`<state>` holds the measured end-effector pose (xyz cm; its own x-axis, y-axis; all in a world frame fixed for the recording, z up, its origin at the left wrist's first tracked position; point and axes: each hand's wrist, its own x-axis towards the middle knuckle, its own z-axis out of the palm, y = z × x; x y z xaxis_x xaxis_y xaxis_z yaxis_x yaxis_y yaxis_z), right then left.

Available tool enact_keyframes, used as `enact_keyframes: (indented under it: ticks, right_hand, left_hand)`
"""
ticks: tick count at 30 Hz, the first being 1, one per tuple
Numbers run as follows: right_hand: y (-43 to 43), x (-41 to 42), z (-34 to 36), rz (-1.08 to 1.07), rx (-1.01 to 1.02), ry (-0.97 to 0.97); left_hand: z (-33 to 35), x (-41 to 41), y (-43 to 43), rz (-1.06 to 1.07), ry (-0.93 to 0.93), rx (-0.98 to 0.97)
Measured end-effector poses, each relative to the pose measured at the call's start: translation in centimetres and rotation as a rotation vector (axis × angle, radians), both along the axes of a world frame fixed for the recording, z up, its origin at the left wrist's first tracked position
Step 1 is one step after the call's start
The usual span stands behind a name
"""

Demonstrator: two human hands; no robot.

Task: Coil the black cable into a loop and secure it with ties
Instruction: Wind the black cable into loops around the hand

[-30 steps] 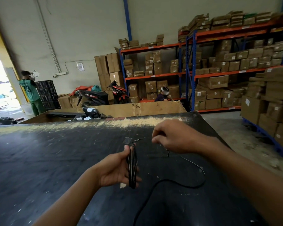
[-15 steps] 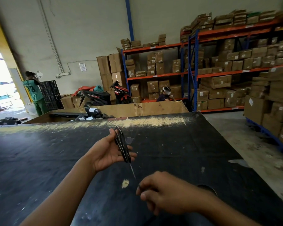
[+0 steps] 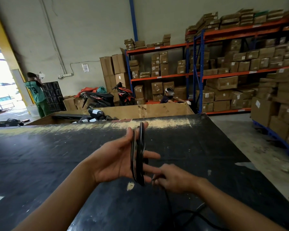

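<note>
The black cable (image 3: 138, 155) is wound in several upright loops around the spread fingers of my left hand (image 3: 117, 160), held above the black table (image 3: 40, 164). My right hand (image 3: 172, 179) sits just right of the coil's lower end and pinches the free strand of the cable. That loose strand runs down from my right hand and trails across the table toward the lower right. No ties are visible.
A large cardboard bin (image 3: 140, 111) stands beyond the table's far edge. Orange-and-blue racks (image 3: 198, 72) full of cartons fill the right side. Two motorbikes (image 3: 105, 97) are parked by the wall. One person (image 3: 36, 94) stands at the left doorway, another (image 3: 168, 97) sits near the shelves.
My left hand has opened wider with the coil now around its spread fingers and grown longer. My right hand came up from low near me to the coil's lower end.
</note>
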<state>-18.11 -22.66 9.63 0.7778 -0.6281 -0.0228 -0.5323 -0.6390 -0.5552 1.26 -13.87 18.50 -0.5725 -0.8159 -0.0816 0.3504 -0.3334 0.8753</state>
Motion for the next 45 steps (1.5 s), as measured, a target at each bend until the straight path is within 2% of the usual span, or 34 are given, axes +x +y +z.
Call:
enact_keyframes:
  ticks: [2, 6, 12, 17, 22, 30, 35, 39, 45]
  right_hand:
    - [-1.7, -0.1, 1.3, -0.054, -0.111, 0.028]
    - [-3.9, -0.5, 4.9, -0.118, -0.231, -0.001]
    - [-5.1, -0.9, 9.7, -0.147, -0.433, -0.015]
    - [-5.2, -1.3, 12.3, -0.198, -0.481, -0.074]
    - [-3.9, -1.7, 13.4, -0.199, -0.455, -0.110]
    - [1.8, -0.9, 11.5, -0.075, -0.255, -0.154]
    - [4.7, -0.2, 9.4, -0.007, -0.148, -0.167]
    - [6.0, 0.2, 6.9, 0.052, -0.053, -0.131]
    - [4.9, 0.7, 3.5, 0.070, 0.136, -0.069]
  left_hand:
    - [-0.5, -0.5, 0.8, -0.078, -0.052, 0.010]
    - [-1.5, -1.0, 1.7, -0.100, -0.159, 0.074]
    - [-3.2, -1.2, 1.1, -0.047, -0.277, 0.159]
    - [-5.0, -0.9, -0.4, 0.053, -0.383, 0.254]
    - [-5.4, 0.5, -2.3, 0.219, -0.340, 0.263]
    - [-3.5, 2.4, -5.1, 0.434, -0.208, 0.174]
    - [-2.6, 3.4, -5.8, 0.464, -0.066, 0.116]
    - [-1.6, 4.2, -6.0, 0.545, -0.050, 0.086]
    - [0.1, 3.5, -4.8, 0.462, 0.060, 0.042]
